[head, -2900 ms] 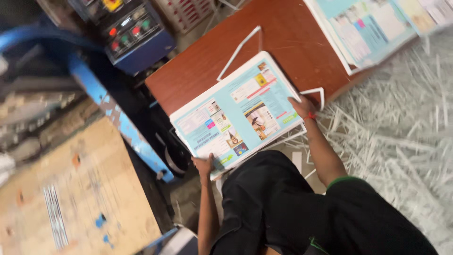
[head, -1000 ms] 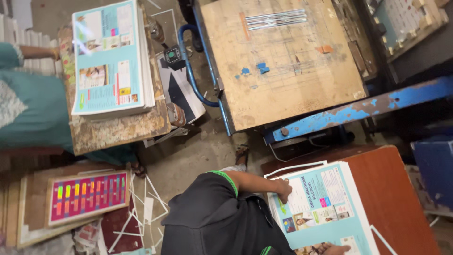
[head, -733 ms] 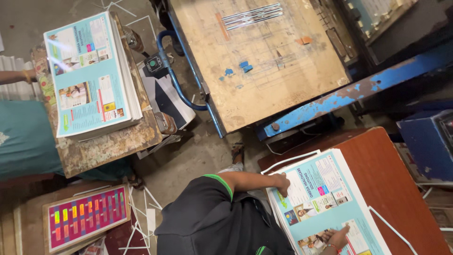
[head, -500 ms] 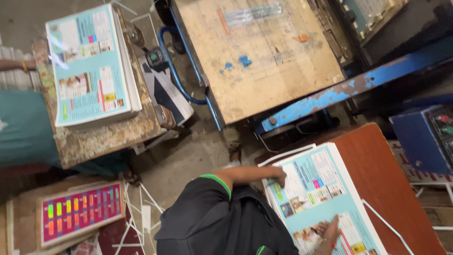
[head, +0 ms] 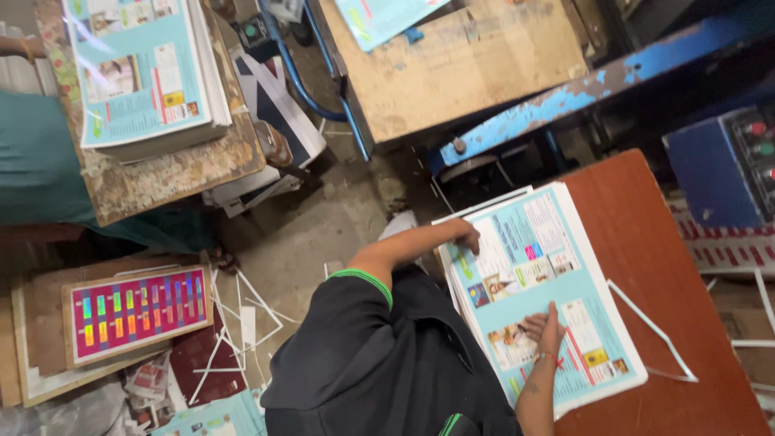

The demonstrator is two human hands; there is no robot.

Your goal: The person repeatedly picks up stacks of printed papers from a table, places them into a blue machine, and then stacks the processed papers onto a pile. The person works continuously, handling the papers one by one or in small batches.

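A stack of light-blue printed sheets (head: pixel 557 242) lies on a reddish-brown table (head: pixel 670 266) at the right. My left hand (head: pixel 467 236) curls over the stack's near upper corner, fingers closed on its edge. With fingers spread, my right hand (head: pixel 545 329) lies flat on the top sheet, a red thread around its wrist. My black shirt with green sleeve trim (head: pixel 379 355) fills the lower middle.
A second stack of printed sheets (head: pixel 145 69) sits on a worn table at the top left, beside a person in teal clothing (head: pixel 40 161). A plywood platform (head: pixel 484 73), a blue beam (head: pixel 557 97) and a blue control box (head: pixel 726 161) stand beyond. A colourful board (head: pixel 137 311) lies on the floor.
The view has swung and closed in on the table. My right hand has slid up the top sheet; my left hand stays at the stack's corner.
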